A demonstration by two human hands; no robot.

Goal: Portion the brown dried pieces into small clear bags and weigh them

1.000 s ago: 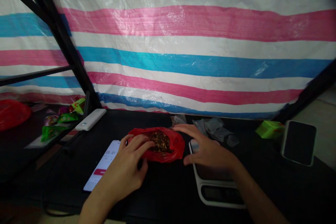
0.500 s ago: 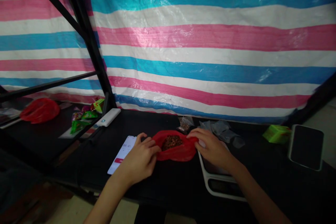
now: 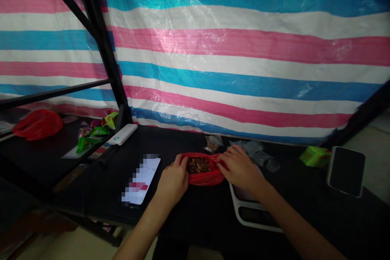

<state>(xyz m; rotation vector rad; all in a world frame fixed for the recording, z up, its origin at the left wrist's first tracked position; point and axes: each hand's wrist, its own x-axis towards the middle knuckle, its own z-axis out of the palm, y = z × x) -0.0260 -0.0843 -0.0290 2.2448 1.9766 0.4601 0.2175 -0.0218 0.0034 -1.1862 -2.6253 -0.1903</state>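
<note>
The person's left hand (image 3: pixel 173 178) and right hand (image 3: pixel 240 167) clamp their fingers on a red bag (image 3: pixel 207 178); striped sheeting (image 3: pixel 237 65) hangs along the back edge of the black desk (image 3: pixel 210 203).

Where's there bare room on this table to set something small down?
Bare table shows behind the left hand, between the white device and small bag of bits; also nearer, between the left forearm and scale, in front of the red bag. It's crowded around the right hand, with the red bag, scale and clear bags close by.
</note>
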